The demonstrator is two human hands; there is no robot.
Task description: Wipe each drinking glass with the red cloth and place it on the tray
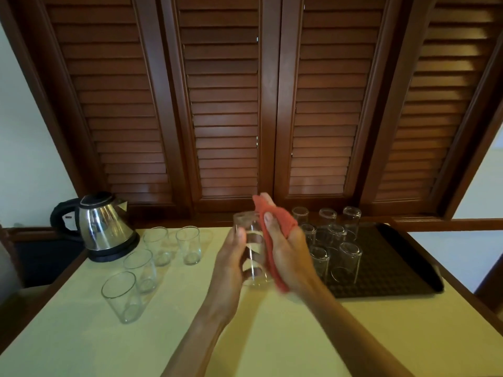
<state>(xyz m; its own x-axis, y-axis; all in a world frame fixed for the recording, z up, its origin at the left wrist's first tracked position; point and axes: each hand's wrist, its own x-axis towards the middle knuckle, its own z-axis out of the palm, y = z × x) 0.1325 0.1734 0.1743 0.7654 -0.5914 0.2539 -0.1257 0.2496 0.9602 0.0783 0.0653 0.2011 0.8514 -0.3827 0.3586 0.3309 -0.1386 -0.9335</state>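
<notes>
Tabletop [217, 336]: pale yellow-green, wood edge, set in front of louvred shutters [223, 104]. Carried everything else.

Tray [408, 270]: dark, textured, on R side of tabletop. Held approx. 9 glasses mouth-down in rows [349, 263]; prob. inverted so wiped insides stay clean and any water drains. Front R of tray was bare, so room for more.

Kettle [104, 227]: steel, black base, back L corner. Not part of task.

Unwiped glasses [122, 295]: 4 upright, mouth-up, on L side, well apart from tray. Judged: L = pending, R = done, work passing L to R across the body. Approx. two-thirds through.

L hand [231, 257]: grip curled round held glass [251, 248], thumb on near side, fingers seen through the wall behind. Held above tabletop at centre, between the two groups, base toward camera and mouth away, tilted. Prob. held so to steady it and turn it against cloth.

R hand [283, 248]: grip part-closed, cloth [272, 235] pinned under thumb and fingers, pressed against R side of glass. Cloth draped over hand, lower end hanging below wrist.

Held glass: clear, straight-sided tumbler, thick base, same type as the rest. Streaks or water on it: cannot tell, blurred. Rim partly hidden by cloth.
</notes>
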